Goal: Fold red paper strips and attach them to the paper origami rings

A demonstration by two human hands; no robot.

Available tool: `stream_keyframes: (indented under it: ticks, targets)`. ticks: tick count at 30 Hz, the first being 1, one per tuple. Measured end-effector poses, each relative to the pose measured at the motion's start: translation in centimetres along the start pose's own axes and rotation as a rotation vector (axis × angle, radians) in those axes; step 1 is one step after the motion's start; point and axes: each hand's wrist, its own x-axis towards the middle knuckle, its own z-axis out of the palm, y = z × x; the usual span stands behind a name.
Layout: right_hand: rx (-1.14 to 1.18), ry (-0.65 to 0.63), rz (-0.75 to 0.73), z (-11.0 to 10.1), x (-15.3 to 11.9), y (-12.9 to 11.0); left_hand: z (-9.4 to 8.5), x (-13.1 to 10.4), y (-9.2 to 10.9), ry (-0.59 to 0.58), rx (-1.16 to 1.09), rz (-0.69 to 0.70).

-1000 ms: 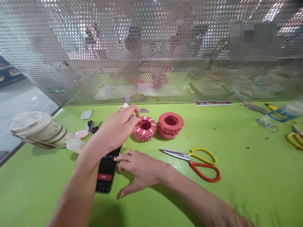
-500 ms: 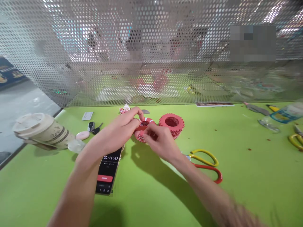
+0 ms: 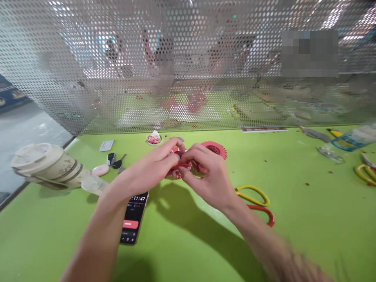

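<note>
Green desk [image 3: 293,203] is stretching out below a perforated screen [image 3: 88,58]. Both hands, left hand [image 3: 152,166] and right hand [image 3: 207,178], are pinching the red-and-white paper ring [image 3: 180,163] at centre, fingertips meeting. A second red ring [image 3: 216,149] is sitting at one o'clock, scissors [image 3: 255,203] at four, phone [image 3: 132,219] at seven. Light, even pressure looks wise here, or the folds will crush.

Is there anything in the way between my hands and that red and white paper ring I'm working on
Nothing visible. The left hand and right hand already close around the red and white paper ring from either side, fingers on it. The second red ring sits just behind, and the phone lies nearer you, both clear of the grip.
</note>
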Motion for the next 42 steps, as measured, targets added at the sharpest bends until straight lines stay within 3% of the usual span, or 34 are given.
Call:
stream_keyframes:
  ticks: [6,16,33,42]
  targets:
    - [0.005,0.005,-0.004,0.1,0.0,0.2,0.2,0.1,-0.3,-0.008,0.099,-0.005]
    - [0.005,0.007,-0.030,0.2,-0.1,0.7,0.1,-0.1,-0.1,-0.018,0.062,0.032]
    - [-0.019,0.004,-0.058,0.1,-0.1,0.7,0.2,-0.3,0.0,0.069,0.236,0.075]
    - [-0.026,-0.024,-0.182,-0.1,-0.1,1.1,-0.2,-0.5,-0.4,0.099,0.293,0.084]
